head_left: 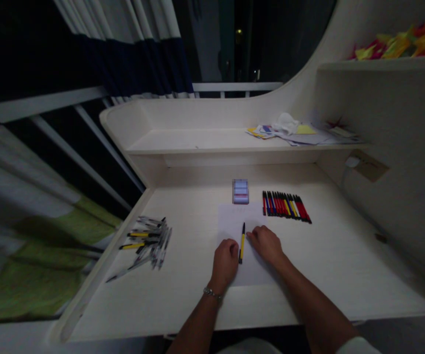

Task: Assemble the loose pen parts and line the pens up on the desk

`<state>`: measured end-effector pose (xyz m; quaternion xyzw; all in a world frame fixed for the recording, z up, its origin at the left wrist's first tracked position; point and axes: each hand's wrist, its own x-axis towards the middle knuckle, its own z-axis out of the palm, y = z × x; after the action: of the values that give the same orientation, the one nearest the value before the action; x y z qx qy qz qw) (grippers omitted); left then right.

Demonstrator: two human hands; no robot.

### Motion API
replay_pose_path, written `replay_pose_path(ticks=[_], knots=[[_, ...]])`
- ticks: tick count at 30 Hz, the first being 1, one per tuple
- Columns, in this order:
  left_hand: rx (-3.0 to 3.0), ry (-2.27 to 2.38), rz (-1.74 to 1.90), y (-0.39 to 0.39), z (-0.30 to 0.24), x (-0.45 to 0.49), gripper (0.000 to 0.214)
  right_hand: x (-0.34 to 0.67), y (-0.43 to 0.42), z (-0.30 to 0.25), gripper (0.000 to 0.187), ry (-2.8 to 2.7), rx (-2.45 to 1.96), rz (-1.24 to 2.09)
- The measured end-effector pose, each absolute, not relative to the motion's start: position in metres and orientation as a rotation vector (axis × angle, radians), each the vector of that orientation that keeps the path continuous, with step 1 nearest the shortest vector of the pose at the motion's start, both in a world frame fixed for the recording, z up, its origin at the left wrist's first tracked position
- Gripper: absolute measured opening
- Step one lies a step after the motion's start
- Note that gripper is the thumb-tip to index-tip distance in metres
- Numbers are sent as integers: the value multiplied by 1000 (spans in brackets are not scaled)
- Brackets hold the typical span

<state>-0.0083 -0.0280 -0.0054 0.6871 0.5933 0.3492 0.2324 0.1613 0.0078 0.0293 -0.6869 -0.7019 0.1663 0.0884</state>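
Observation:
A yellow pen with a black tip and black end (242,243) lies lengthwise on a white sheet of paper (254,275), between my two hands. My left hand (226,260) rests on the paper just left of the pen's lower end, its fingers curled in. On the other side, my right hand (266,242) is by the pen's upper half, with its fingers bent and drawn together. Neither hand appears to grip the pen; a narrow gap shows on the right side. Whether the left fingers touch it, I cannot tell.
Several red, blue, yellow and black pens (284,205) lie in a row at the right. A loose heap of pens (151,241), mostly clear, lies at the left. A phone (240,191) sits beyond the paper. Papers (304,135) cover part of the raised shelf (197,140).

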Motion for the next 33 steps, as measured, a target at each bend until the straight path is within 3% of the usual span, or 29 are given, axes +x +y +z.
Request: replay_pose_path(ticks=[6,11,14,18,21,29,33], knots=[[1891,1626,952,-28,-5,-7,16,121,38,33,57,-2048,-2242,486],[1844,1623,923,-26,0,-9,17,129,47,28,38,-1990,-2227,596],[1775,1567,931,-27,9,-7,19,140,42,22,34,-1845,-1927,821],[1493,1321,1000,-32,15,6,36,146,25,17,43,-1427,-1328,1240],[1092,1150,1111,-36,12,22,40,143,11,21,49,-1158,-1138,1394],[1037,1229,1223,-47,13,36,26,123,-1,36,38,-906,-1197,1277],[1023,1247,1194,-51,13,32,31,117,-4,34,34,-876,-1153,1303]])
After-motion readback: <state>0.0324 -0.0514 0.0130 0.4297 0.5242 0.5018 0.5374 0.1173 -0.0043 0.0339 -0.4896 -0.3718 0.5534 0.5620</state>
